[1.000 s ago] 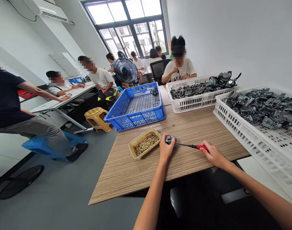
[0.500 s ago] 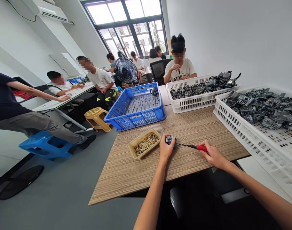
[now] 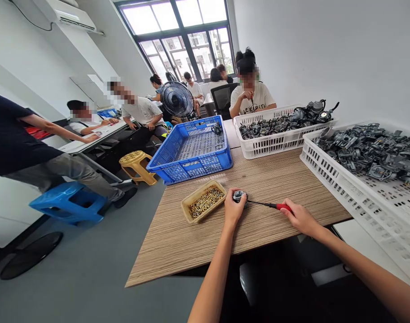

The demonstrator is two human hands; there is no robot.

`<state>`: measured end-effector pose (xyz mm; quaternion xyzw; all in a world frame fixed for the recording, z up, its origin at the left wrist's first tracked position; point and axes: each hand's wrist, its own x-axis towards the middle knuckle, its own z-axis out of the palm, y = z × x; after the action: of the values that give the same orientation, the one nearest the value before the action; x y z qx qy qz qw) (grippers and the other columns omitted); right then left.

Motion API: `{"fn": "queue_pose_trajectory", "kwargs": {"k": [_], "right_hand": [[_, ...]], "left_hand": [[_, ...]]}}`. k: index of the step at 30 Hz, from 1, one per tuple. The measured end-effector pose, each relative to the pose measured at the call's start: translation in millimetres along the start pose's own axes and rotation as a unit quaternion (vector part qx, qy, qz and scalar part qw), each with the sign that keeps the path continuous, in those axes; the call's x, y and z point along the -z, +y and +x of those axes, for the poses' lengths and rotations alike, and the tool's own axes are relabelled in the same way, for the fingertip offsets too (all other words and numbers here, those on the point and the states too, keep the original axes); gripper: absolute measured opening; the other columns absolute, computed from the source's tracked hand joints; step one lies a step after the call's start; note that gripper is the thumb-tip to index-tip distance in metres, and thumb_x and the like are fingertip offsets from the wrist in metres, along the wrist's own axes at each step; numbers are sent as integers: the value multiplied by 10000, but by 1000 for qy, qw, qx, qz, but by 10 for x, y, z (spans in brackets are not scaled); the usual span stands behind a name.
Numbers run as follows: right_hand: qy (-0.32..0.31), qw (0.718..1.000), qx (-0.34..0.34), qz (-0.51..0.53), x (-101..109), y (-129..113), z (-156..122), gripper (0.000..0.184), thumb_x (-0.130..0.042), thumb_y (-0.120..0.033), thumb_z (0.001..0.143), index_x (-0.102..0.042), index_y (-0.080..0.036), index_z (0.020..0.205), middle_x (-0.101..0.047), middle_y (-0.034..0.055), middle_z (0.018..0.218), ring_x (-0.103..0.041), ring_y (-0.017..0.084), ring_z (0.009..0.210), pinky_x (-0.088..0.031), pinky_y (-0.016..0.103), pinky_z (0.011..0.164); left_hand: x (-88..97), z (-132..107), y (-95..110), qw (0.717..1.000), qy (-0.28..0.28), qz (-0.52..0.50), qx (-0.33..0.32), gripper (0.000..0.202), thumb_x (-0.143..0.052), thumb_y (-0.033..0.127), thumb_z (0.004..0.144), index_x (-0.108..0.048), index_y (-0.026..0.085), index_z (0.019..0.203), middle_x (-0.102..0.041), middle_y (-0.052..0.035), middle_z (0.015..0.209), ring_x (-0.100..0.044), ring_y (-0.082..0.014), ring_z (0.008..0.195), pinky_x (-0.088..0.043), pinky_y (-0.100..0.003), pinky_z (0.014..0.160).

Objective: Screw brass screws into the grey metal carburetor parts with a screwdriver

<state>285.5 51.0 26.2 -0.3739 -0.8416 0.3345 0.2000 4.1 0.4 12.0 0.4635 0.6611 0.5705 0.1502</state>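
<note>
Lower centre: left hand (image 3: 233, 210) clamps a small part (image 3: 239, 196) on the tabletop (image 3: 275, 179); right hand (image 3: 297, 216) grips the screwdriver (image 3: 270, 205), tip at part. Screw-driving step; next needs steady turning.

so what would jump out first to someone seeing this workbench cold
Probably the two white slotted plastic crates heaped with dark grey metal parts along the right of the wood-grain table, and the big blue plastic basket at its far left. Then, at the near edge, the left hand pinning a small round metal part while the right hand holds a red-handled screwdriver to it, beside a tan tray of brass screws.
</note>
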Motion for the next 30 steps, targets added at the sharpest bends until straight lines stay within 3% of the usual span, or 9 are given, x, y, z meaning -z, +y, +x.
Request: {"fn": "queue_pose_trajectory", "kwargs": {"k": [6,10,13,16,18,21,24,28,30], "right_hand": [[27,1000,5,4,23,48,-23,355,-368,-540,1099,-540,-265,957,-651,18,764,-619,231,682,-431,327,662],[99,987,-64,-110,58,208,36,357,-397,-530,1098,-583,-249,979,-707,74,866,-660,273,789,-449,345,688],[138,973,-56,-177,68,275,144,340,-415,-472,1104,-609,-236,955,-711,118,966,-666,303,954,-518,394,824],[201,954,-36,-219,-1,180,246,269,-521,-427,1069,-673,-213,1130,-682,174,1188,-614,357,1167,-522,514,1010],[229,951,-12,-208,-122,20,308,388,-613,-414,1030,-638,-190,1346,-607,219,1384,-542,404,1324,-465,600,1122],[138,977,95,-134,-413,-284,441,718,-772,-450,947,-492,-222,1569,-514,209,1546,-463,403,1460,-383,618,1238],[58,987,138,-55,-741,-525,671,1006,-907,-435,820,-374,-227,1647,-427,203,1629,-397,387,1547,-351,585,1285],[40,990,135,17,-1024,-643,1013,946,-894,-195,741,-434,-209,1567,-558,170,1519,-552,323,1434,-441,482,1233],[57,991,122,24,-1072,-653,1111,907,-901,-155,682,-488,-218,1487,-604,152,1469,-595,323,1378,-470,476,1199]], "left_hand": [[-8,-19,9,1000,6,8,9,224,-677,400,869,-629,217,990,-682,-21,874,-662,-186,812,-533,-309,795],[-40,-35,33,1000,9,4,18,265,-679,446,901,-618,223,1030,-697,-26,891,-673,-190,810,-538,-317,802],[-55,-42,42,1000,2,0,11,326,-684,483,912,-613,225,1096,-708,-33,909,-681,-196,808,-542,-333,816],[-55,-48,26,1000,-7,-8,5,463,-691,537,896,-596,218,1217,-720,-51,961,-700,-214,835,-551,-363,851],[-51,-54,7,1000,-13,-11,1,513,-661,575,907,-588,213,1263,-736,-80,1025,-721,-244,920,-553,-404,921],[-39,-63,-22,999,-17,-31,12,489,-554,607,970,-597,217,1263,-761,-120,1124,-739,-285,1045,-549,-444,987],[-13,-58,-63,998,-20,-48,37,455,-465,601,1023,-614,235,1249,-781,-117,1115,-757,-294,1048,-570,-432,951],[21,17,-188,996,-28,-51,69,428,-430,596,1037,-634,251,1187,-787,-97,1048,-770,-296,963,-588,-412,862],[21,74,-267,994,-42,-53,80,404,-460,591,1022,-643,255,1153,-787,-92,1023,-768,-299,939,-586,-403,829]]}}
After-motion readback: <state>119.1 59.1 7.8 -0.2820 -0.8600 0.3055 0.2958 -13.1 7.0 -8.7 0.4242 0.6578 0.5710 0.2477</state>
